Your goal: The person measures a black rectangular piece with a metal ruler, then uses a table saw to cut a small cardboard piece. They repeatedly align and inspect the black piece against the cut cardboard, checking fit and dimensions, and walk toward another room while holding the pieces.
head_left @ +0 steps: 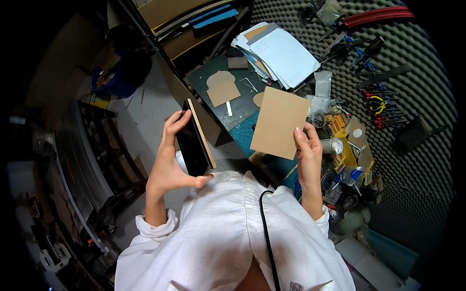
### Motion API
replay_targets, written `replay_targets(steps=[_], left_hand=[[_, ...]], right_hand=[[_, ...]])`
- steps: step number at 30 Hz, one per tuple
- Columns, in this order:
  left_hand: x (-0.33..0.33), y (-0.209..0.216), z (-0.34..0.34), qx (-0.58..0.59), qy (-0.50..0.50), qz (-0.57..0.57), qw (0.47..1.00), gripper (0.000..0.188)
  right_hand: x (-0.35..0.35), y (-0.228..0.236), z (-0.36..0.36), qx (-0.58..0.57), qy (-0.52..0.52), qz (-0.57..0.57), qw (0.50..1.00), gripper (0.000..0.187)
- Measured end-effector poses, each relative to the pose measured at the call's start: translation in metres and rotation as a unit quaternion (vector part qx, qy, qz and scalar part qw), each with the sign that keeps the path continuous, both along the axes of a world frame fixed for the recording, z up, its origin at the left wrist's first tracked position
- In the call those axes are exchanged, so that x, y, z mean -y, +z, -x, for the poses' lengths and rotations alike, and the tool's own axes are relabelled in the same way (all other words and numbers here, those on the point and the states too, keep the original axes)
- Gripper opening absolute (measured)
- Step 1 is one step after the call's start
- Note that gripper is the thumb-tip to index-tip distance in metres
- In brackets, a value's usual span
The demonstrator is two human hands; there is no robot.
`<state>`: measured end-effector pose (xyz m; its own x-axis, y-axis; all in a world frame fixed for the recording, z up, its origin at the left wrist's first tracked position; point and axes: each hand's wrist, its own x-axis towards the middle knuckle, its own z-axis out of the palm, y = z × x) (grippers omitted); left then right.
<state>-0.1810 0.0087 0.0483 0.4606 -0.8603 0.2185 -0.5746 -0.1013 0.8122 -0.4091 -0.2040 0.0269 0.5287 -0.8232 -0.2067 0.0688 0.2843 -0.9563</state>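
My left hand [166, 162] grips a flat black panel [192, 140] by its two ends, fingers at the far end and thumb at the near one. The panel is tilted nearly edge-on and has a tan, wood-like edge; a small white patch shows beside it near my palm. Pinched at its right side between thumb and fingers of my right hand [308, 153] is a thin tan rectangular board [279, 122]. The board is raised above the workbench, its plain face visible. A gap separates the two pieces.
On the dark workbench [199, 75] lie tan cutouts [223, 89], a hex key [250, 85] and a paper stack [281, 53]. Hand tools, including yellow pliers [376, 105], hang on the foam-covered wall [412, 160]. A black cable [267, 233] runs down my white shirt. Shelving stands left.
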Motion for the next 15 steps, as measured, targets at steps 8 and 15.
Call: replay_targets(steps=[8,15], left_hand=[[0.003,-0.001,0.007,0.0,-0.031,0.013,0.999,0.124],[0.009,0.014,0.022,0.02,-0.093,0.068,0.993,0.112]], right_hand=[[-0.01,0.007,-0.002,0.044,0.051,-0.032,0.997,0.027],[-0.035,0.038,-0.009,0.12,0.12,-0.139,0.976,0.041]])
